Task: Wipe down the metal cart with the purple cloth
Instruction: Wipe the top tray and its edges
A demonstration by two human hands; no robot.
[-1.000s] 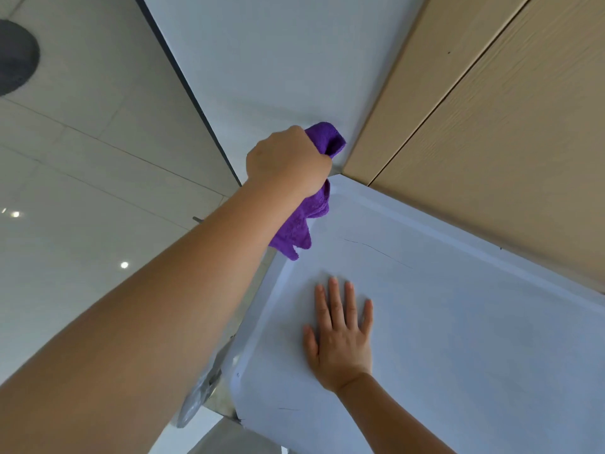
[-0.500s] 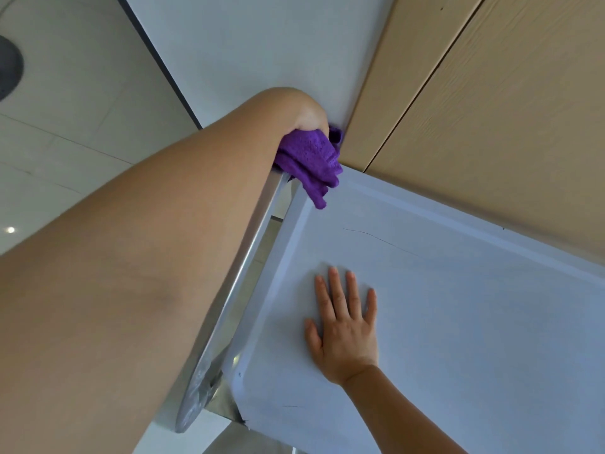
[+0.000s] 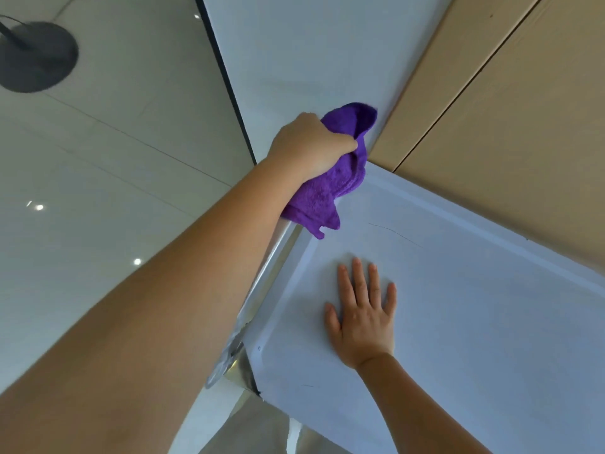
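Note:
The metal cart's pale top tray [image 3: 474,306] fills the lower right, with a shiny metal handle bar [image 3: 262,290] along its left side. My left hand [image 3: 311,145] grips the bunched purple cloth [image 3: 330,188] at the far left corner of the cart, where the handle meets the tray rim. Part of the cloth sticks up past my knuckles and part hangs down onto the tray. My right hand [image 3: 363,319] lies flat, fingers spread, on the tray top near its left edge.
Light wood panels [image 3: 507,126] stand right behind the cart's far edge. A white wall panel [image 3: 294,54] with a dark edge strip lies beyond the corner. Glossy floor tiles [image 3: 98,191] and a dark round stand base [image 3: 36,57] are at left.
My left hand with the cloth slid down along the handle and has come back up to the cart's far corner. My right hand stayed flat on the tray.

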